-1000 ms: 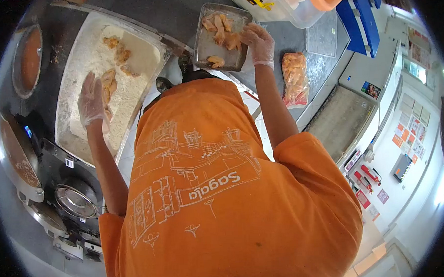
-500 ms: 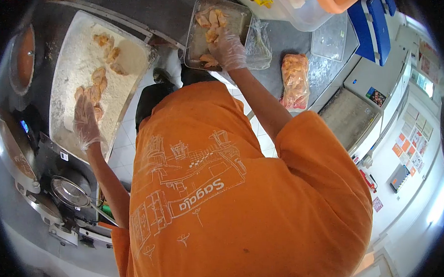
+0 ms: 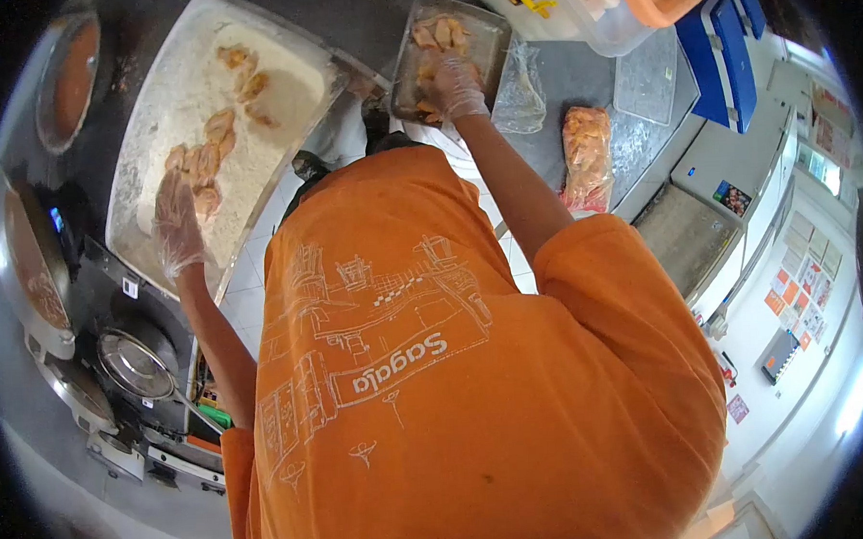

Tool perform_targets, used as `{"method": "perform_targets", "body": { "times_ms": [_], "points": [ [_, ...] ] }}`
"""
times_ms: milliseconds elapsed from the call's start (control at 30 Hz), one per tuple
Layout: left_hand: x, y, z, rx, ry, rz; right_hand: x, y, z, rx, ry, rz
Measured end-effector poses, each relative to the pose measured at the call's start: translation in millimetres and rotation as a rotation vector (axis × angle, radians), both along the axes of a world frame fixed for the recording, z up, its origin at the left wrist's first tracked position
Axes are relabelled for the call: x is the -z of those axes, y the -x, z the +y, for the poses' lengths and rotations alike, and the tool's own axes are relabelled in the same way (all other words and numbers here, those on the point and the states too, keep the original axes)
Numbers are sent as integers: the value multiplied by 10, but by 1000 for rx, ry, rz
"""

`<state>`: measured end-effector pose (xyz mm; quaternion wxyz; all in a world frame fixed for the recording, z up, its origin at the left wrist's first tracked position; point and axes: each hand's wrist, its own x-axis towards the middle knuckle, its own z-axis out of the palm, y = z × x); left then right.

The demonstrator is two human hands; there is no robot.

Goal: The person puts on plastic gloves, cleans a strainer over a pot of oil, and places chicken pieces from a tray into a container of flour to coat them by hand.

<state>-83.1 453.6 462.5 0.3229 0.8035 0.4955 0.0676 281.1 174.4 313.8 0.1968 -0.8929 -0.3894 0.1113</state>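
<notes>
Left hand point(image 3: 177, 223), in a clear glove, lies w/ fingers straight & close together over the flour tray point(image 3: 125, 191); it's open, not clenched. Its fingertips reach the nearest of the coated pcs point(image 3: 220, 134), but whether they press on that pc or just meet its edge, can't tell; the palm hides whatever's under it. The rest of those pcs trail off beyond the hand thru the flour point(image 3: 293, 78), some half sunk in it.

Right hand point(image 3: 456, 87), gloved too, is down in the metal tray point(image 3: 496, 45), fingers in among the chicken pcs point(image 3: 439, 32). Fingertips are hidden by the back of the hand & the pcs, so can't tell if it's grasping one. A few pcs show just past it, another bit near the wrist, mostly covered.

Right of that hand, on the worktop point(image 3: 550, 70), there's a crumpled clear bag point(image 3: 521, 92) beside the tray, then a filled bag point(image 3: 587, 152), contents blurry thru the plastic. Farther out, a plastic tub point(image 3: 614, 32) is cut off by the top edge.

Well left of the left hand, a round pan point(image 3: 69, 83) sits in dim light, contents orange-brown, hard to ID.
</notes>
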Motion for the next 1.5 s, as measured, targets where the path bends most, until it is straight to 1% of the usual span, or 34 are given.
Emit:
{"method": "perform_targets", "body": {
  "times_ms": [67, 133, 200, 233, 300, 400, 433, 500, 567, 600, 667, 700, 767, 800, 867, 900, 967, 1000, 1033, 1067, 1133, 1167, 1200, 1233, 1267, 1300, 1333, 1400, 1433, 1500],
  "points": [
    [118, 234, 144, 58, -65, -23, 234, -62, 9, 28, 215, -16],
    [57, 346, 145, 17, -81, -3, 327, -256, -19, -175, 229, -9],
    [14, 432, 119, -32, -65, 11, 944, -479, -341, 5, -215, 466],
    [12, 507, 117, -51, -69, 8, 656, -386, -220, -15, -214, 465],
    [46, 637, 108, -77, -21, -65, -507, -44, 31, 791, -726, 1333],
    [142, 810, 127, -92, 8, -115, -1213, 209, 347, 803, -648, 1356],
    [151, 832, 129, -113, 39, -128, -1376, 298, 465, 800, -647, 1352],
    [122, 833, 149, -115, 44, -120, -1681, 467, 737, 64, -509, 824],
    [151, 871, 187, -111, 50, -108, -2151, 558, 1077, -108, -296, 976],
    [216, 909, 227, -82, 11, -103, -2042, 552, 1212, -107, -297, 972],
    [208, 920, 266, -47, -25, -99, -1730, 460, 1526, -437, -285, 645],
    [127, 881, 284, -52, 1, -100, -1776, 529, 1622, -434, -286, 642],
    [107, 865, 313, -51, 32, -102, -1922, 628, 1795, -341, -201, 422],
    [142, 883, 351, -42, 15, -88, -1866, 619, 1831, -337, -200, 419],
    [103, 830, 353, -26, 2, -73, -1776, 570, 1880, -535, -235, 665],
    [69, 822, 341, -33, -2, -59, -1737, 558, 1825, -529, -233, 664],
    [84, 834, 337, -39, -4, -49, -1815, 589, 1719, -351, -424, 396],
    [177, 912, 377, -47, 23, -98, -1749, 523, 1628, -347, -418, 393],
    [235, 935, 377, -55, 49, -149, -1595, 414, 1457, -163, -448, 366],
    [81, 841, 314, -47, 7, -35, -1424, 284, 1259, 20, -476, 335],
    [74, 850, 256, -28, -12, -13, -1009, -115, 773, 105, -326, 251],
    [86, 850, 257, -13, -39, 13, -909, -257, 556, 162, -230, 155],
    [120, 847, 250, -51, 14, -30, -804, -370, 355, 218, -133, 63],
    [104, 807, 222, -48, 16, -27, -563, -503, 153, 221, -131, 65],
    [78, 760, 195, -70, 41, -31, -290, -647, 1, 264, -42, 34],
    [64, 714, 178, -91, 65, -34, -110, -754, -69, 306, 47, 4],
    [73, 679, 174, -87, 67, -28, -30, -787, -64, 311, 50, 10],
    [103, 618, 190, -55, 38, -14, 114, -728, 11, 124, 39, -98],
    [91, 574, 187, -49, 40, -7, 115, -641, 45, 129, 41, -91],
    [46, 483, 196, 4, -17, 31, 29, -480, 157, 338, -13, -43]
  ]
}}
